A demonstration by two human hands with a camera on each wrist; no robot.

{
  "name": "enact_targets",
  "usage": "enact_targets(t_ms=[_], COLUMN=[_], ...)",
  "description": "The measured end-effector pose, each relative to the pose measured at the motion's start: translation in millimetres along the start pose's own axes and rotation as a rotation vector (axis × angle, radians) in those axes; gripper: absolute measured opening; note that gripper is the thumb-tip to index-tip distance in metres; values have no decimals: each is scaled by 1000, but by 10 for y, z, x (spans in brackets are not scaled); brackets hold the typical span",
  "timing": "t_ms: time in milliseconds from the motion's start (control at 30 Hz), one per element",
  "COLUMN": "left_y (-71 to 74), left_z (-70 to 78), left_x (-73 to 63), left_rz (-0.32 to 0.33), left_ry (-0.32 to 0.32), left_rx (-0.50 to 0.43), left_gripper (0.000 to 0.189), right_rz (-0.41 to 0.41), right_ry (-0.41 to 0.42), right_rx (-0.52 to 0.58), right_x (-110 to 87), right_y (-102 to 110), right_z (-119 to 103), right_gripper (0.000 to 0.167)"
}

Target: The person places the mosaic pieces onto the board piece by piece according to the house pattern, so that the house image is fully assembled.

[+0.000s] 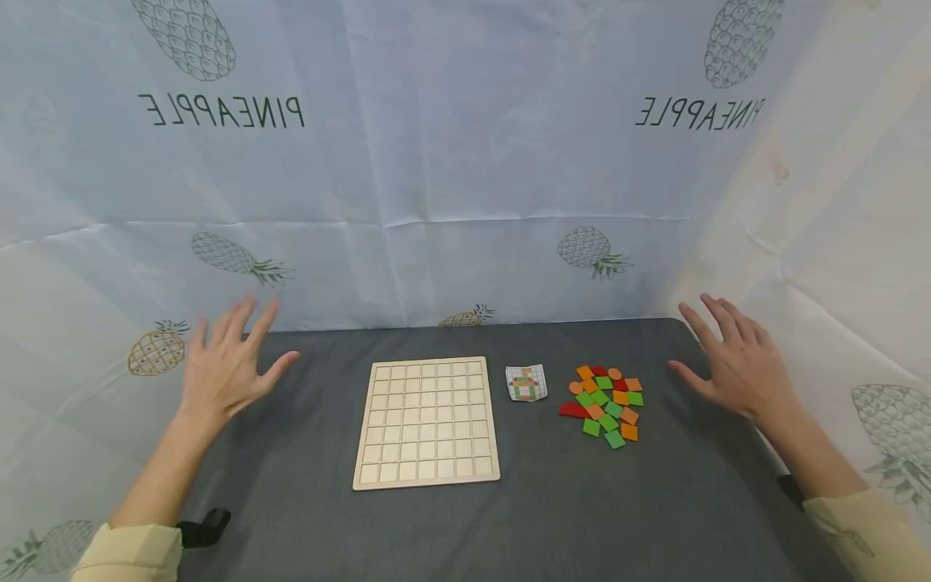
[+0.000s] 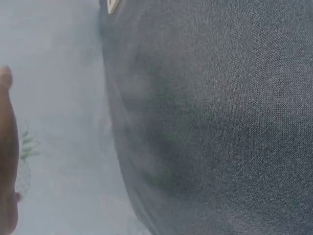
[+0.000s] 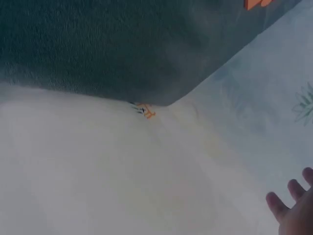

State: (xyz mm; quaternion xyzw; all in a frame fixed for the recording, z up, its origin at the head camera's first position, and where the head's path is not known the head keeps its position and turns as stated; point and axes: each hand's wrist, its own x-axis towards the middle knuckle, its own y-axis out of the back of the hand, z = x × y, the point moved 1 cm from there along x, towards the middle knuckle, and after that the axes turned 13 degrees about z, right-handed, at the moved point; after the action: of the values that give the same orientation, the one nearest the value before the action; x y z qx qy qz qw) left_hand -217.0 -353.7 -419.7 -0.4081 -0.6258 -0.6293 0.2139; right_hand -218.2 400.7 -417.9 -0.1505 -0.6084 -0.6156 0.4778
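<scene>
In the head view my left hand (image 1: 225, 364) is raised over the left side of the table, fingers spread and holding nothing. My right hand (image 1: 742, 364) hovers at the right edge, its fingers also apart and free. Between them lies a square wooden grid board (image 1: 427, 423) with bare cells. Right of the board rests a small paper card (image 1: 526, 383) printed with a coloured grid pattern. Nearest my right hand is a loose pile of flat tiles (image 1: 608, 422) in green, orange and red, mostly squares with a few round ones. In the left wrist view only a board corner (image 2: 112, 5) shows.
A dark grey cloth (image 1: 545, 509) covers the table. Behind and at both sides hangs a pale curtain (image 1: 465, 162) printed with pineapples and mirrored lettering. Dark straps (image 1: 205, 529) show near the sleeves (image 1: 131, 554).
</scene>
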Motion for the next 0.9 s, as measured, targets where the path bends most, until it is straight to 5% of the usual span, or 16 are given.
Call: enact_targets(t_ms=[233,500,600,767,900], left_y=[71,145,140,142,112], left_z=[58,223,307,489,617], left_x=[-107,-181,-212,-274,-359], left_rz=[-169,-469,-535,-587,-669], left_ry=[65,232,287,312,366], left_rx=[-110,-291,-395,-582,-715], left_gripper=[77,72,63,47,47], right_rz=[-51,-48,-70,-209,-320], right_ry=[-73,-137,-170,-251,-321], right_rx=[167,365,514,751,818], right_x=[-103,-241,-290,-406,-492], right_y=[-46,-152,-209,-318,-362], right_z=[-132,-362,-420,-433,-427], right_gripper=[79,69,64,50,38])
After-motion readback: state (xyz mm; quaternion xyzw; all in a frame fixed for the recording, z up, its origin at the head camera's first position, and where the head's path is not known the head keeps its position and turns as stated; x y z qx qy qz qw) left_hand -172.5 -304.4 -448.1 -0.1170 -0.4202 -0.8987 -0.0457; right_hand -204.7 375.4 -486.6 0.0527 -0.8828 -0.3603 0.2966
